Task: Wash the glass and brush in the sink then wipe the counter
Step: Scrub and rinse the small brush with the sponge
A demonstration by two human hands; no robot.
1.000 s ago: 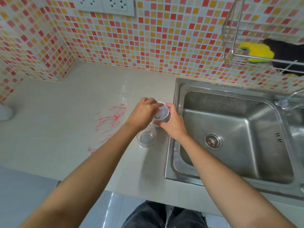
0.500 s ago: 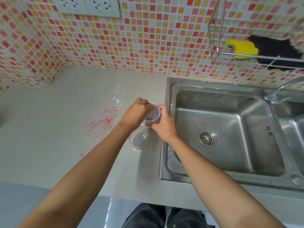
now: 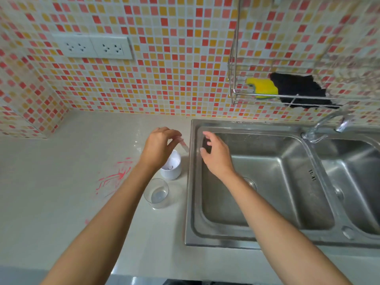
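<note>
A clear glass point(image 3: 156, 193) stands upright on the pale counter point(image 3: 61, 202) just left of the steel sink point(image 3: 265, 182). Behind it stands a small white cup point(image 3: 171, 168). My left hand point(image 3: 159, 148) hovers above the white cup and pinches a thin, blurred brush point(image 3: 185, 146) by its upper end, its tip pointing down and right. My right hand point(image 3: 216, 154) is over the sink's left rim, fingers spread, holding nothing. Red paint streaks point(image 3: 115, 176) mark the counter left of the glass.
A wire rack point(image 3: 267, 93) on the tiled wall holds a yellow sponge point(image 3: 262, 87) and a black cloth point(image 3: 300, 91). A faucet point(image 3: 327, 124) stands between the two sink basins. Two wall sockets point(image 3: 92, 47) sit above the counter.
My right hand let go of the white cup, which now stands on the counter. My left hand lifted the brush out of the cup. The camera tilted up.
</note>
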